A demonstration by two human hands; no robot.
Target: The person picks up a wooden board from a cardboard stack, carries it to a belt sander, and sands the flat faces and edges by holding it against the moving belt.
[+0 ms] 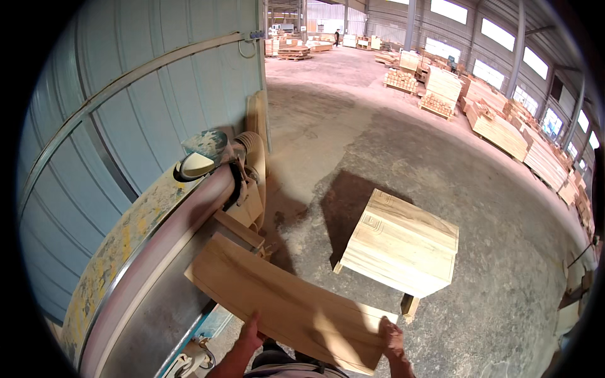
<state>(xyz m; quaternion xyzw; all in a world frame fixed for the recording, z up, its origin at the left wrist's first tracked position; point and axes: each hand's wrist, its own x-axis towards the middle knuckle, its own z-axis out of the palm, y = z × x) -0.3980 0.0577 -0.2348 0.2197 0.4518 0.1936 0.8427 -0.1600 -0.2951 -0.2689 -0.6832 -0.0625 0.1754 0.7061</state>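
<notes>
A long flat wooden board (283, 299) lies across in front of me, both hands on it. My left hand (251, 332) is closed on its near edge, left of the middle. At its right end my right hand (391, 338) grips the corner, with the underside fingers hidden. The board's far left end reaches over the metal table (148, 302) of a belt sander, close to the pinkish sanding belt (135, 274). Whether that end rests on the table I cannot tell. A wooden block (239, 230) sits just beyond it.
Right of the board stands a stack of pale panels (409, 242) with carved corner lines, on wooden supports (409, 307). A blue-green metal wall (145, 107) rises behind the sander, beside a ribbed hose (250, 142). Timber stacks (498, 129) line the far right. A person (336, 38) stands far off.
</notes>
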